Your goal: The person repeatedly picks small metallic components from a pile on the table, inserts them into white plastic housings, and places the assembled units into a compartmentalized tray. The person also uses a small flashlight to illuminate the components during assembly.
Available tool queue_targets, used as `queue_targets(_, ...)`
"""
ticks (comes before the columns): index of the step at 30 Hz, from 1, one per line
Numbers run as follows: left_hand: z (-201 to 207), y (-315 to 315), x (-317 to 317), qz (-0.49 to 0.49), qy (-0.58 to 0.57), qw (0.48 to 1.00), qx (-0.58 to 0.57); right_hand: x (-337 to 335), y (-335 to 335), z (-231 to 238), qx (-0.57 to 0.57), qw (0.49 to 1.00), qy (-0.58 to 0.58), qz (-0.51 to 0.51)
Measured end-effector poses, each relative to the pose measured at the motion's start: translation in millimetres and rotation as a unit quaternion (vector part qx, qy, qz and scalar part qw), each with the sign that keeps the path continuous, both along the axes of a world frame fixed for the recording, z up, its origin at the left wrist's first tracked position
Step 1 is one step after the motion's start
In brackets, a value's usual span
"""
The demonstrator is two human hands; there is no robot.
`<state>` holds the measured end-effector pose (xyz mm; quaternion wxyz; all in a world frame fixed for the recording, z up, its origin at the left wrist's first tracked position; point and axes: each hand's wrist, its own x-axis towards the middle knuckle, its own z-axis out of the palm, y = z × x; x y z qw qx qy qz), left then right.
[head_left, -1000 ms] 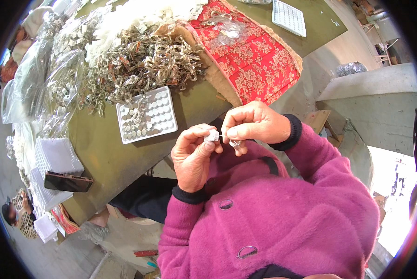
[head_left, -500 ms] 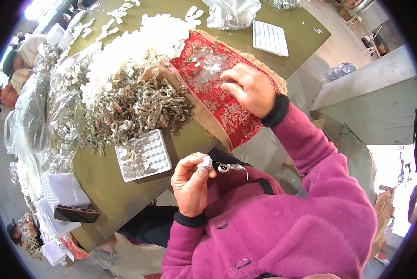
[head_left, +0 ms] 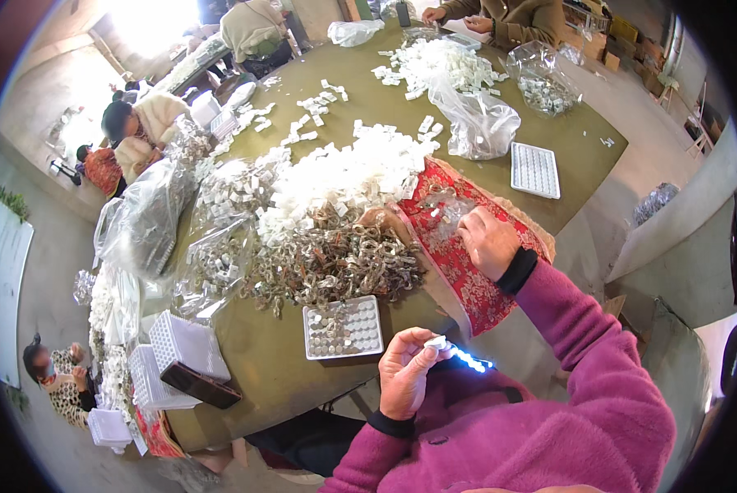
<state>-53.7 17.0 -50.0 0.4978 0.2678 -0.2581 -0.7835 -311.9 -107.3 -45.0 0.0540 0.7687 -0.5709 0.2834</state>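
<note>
Thumb and fingers of my left hand [head_left: 405, 371] pinch a small white battery box [head_left: 438, 343]. From it runs a short string light [head_left: 471, 360], glowing bluish white beside the hand. My right hand [head_left: 490, 242] rests over the red patterned cloth [head_left: 471, 283], its fingers curled down beside small clear plastic pieces [head_left: 452, 211]; whatever its fingertips hold is hidden. Left of the cloth lies a heap of coiled wire strings [head_left: 335, 259], with a pile of white battery boxes [head_left: 344, 177] behind it. Near my left hand a white tray [head_left: 344, 353] holds round coin-like cells.
Another white tray [head_left: 535, 171] sits beyond the cloth, close to a clear bag [head_left: 479, 123]. On the table's left stand stacked white trays [head_left: 189, 345] with a dark phone [head_left: 200, 386] against them. Co-workers sit around, one across the table [head_left: 520, 20].
The string light from the box in my left hand was unlit and now glows. My view has tilted up, showing more of the far table. My right hand stays over the red cloth.
</note>
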Motion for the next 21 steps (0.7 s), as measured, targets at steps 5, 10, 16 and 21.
queue_targets(5,4,2,1,0.002,0.007,1.000,0.016,1,13,3,0.013,0.998,0.003,0.060)
queue_targets(10,1,5,4,0.007,0.010,0.999,0.029,6,18,2,0.017,0.997,0.036,0.065)
queue_targets(16,-1,7,10,0.006,0.013,0.999,0.037,9,22,0,0.021,0.998,0.037,0.047)
queue_targets(21,5,10,9,0.016,0.010,0.999,0.048,7,26,10,0.058,0.996,0.059,0.019)
